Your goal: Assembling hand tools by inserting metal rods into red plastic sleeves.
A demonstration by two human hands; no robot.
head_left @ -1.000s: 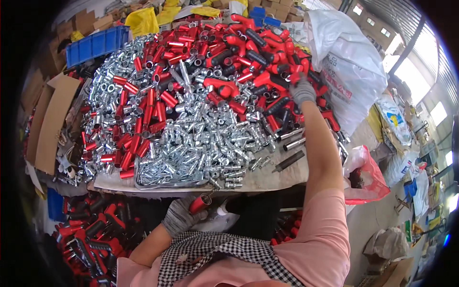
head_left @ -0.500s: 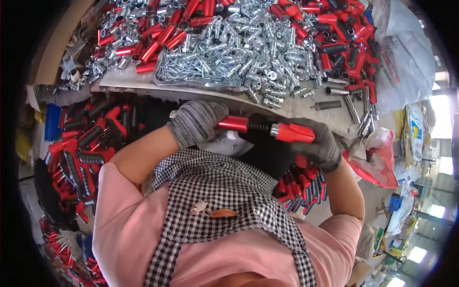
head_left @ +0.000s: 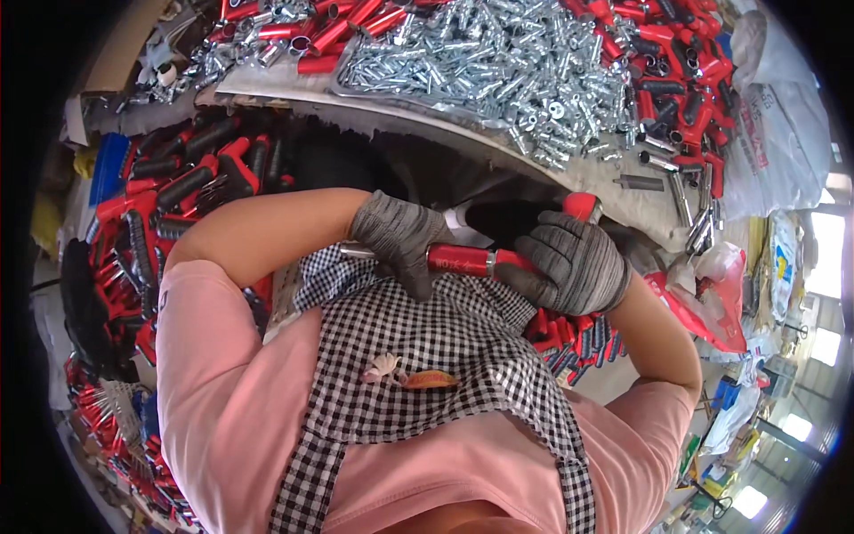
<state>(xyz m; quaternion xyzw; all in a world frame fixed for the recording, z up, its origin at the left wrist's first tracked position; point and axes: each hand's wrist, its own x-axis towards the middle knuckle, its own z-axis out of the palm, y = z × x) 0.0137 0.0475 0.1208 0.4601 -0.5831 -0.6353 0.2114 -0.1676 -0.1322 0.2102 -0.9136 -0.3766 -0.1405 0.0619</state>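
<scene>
Both my hands wear grey knitted gloves and are closed on one red hand tool, held level above my lap. My left hand (head_left: 405,240) grips its shiny red tube (head_left: 458,260), and a silver rod end (head_left: 358,252) sticks out beyond that hand. Wrapped round the red body (head_left: 516,261) is my right hand (head_left: 569,265), which hides most of it. A silver collar (head_left: 491,262) shows where tube and body meet. Above the right hand's knuckles a rounded red end (head_left: 582,206) pokes out; its link to the body is hidden.
On the bench ahead, a metal tray (head_left: 382,92) holds heaped silver fittings. Red tubes (head_left: 331,36) lie to its left, red tool bodies (head_left: 703,116) to its right. Black-gripped red tools (head_left: 147,218) pile up at my left. A red-and-white plastic bag (head_left: 712,298) hangs at the right.
The tool has come closer to my body. The black spring that showed between tube and body is out of sight, and the two parts now meet. The bench has shifted up and right in view.
</scene>
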